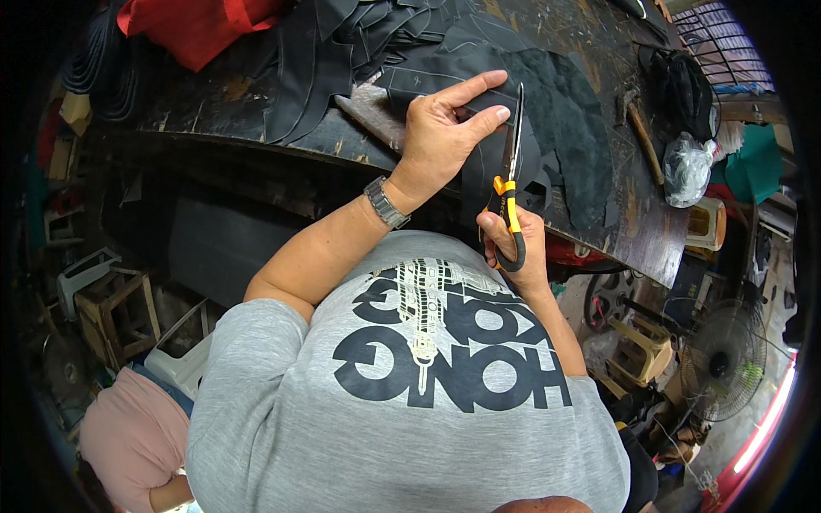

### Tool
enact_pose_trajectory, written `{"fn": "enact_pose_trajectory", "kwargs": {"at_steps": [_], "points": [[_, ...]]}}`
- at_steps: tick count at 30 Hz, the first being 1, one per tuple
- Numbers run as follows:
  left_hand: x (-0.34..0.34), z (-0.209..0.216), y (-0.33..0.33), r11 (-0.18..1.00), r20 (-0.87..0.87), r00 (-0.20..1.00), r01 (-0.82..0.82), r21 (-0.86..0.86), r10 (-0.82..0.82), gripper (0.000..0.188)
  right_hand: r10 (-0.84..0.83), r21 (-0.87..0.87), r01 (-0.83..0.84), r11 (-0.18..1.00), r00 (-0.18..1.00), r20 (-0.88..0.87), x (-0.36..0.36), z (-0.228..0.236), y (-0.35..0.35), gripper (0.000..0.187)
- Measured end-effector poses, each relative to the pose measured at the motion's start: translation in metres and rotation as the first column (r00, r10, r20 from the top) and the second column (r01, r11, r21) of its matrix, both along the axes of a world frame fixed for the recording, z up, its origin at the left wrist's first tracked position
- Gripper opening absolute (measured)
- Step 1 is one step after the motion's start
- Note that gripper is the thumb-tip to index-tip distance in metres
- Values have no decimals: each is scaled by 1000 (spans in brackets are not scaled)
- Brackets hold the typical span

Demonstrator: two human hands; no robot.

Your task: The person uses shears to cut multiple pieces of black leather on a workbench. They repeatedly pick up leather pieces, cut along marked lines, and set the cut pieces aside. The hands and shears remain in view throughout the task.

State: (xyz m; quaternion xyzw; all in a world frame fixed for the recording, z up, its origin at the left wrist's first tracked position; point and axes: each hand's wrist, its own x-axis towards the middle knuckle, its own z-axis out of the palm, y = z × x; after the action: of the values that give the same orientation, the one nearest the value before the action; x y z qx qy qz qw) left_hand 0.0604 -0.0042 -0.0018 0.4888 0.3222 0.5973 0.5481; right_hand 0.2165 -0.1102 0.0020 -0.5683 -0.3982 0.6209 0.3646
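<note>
My right hand (523, 244) grips scissors (512, 158) by their black and yellow handles. Their blades point away from me and lie nearly together along the edge of a black leather piece (445, 83) with pale marking lines. On the left side of the blades, my left hand (434, 132) holds that leather between thumb and forefinger; the other fingers are bent and partly hidden. Beneath and to the right of the blades spreads a larger dark sheet (564, 120) with a rough, suede-like surface.
Cut black pieces (376, 38) are heaped on the dark worn table (231, 107), beside red material (201, 30). A hammer (640, 132) and a clear plastic bag (689, 171) lie on the right. A fan (723, 363) stands beyond the table; someone in pink (141, 432) is at lower left.
</note>
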Motion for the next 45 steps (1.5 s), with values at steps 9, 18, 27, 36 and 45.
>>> {"fn": "enact_pose_trajectory", "kwargs": {"at_steps": [9, 18, 27, 36, 45], "points": [[-23, 4, 13, 989, -138, 983, 133, 71, -123, 35, 133, -66, -145, 987, 978, -160, 29, 3, 0, 40], [-35, 4, 17, 946, -384, 883, 317, 60, -272, 61, 331, -197, -309, 931, 940, 89, 46, 13, 1, 49], [-40, 4, 16, 908, -435, 827, 416, 48, -356, 71, 432, -209, -398, 893, 889, 154, 46, 10, 4, 49], [-40, -4, 18, 893, -425, 823, 445, 67, -378, 72, 411, -167, -404, 899, 912, 8, 42, 12, 2, 49], [-39, 1, 14, 890, -396, 832, 450, 73, -388, 74, 347, -103, -340, 935, 936, 58, 39, -1, -6, 53]]}}
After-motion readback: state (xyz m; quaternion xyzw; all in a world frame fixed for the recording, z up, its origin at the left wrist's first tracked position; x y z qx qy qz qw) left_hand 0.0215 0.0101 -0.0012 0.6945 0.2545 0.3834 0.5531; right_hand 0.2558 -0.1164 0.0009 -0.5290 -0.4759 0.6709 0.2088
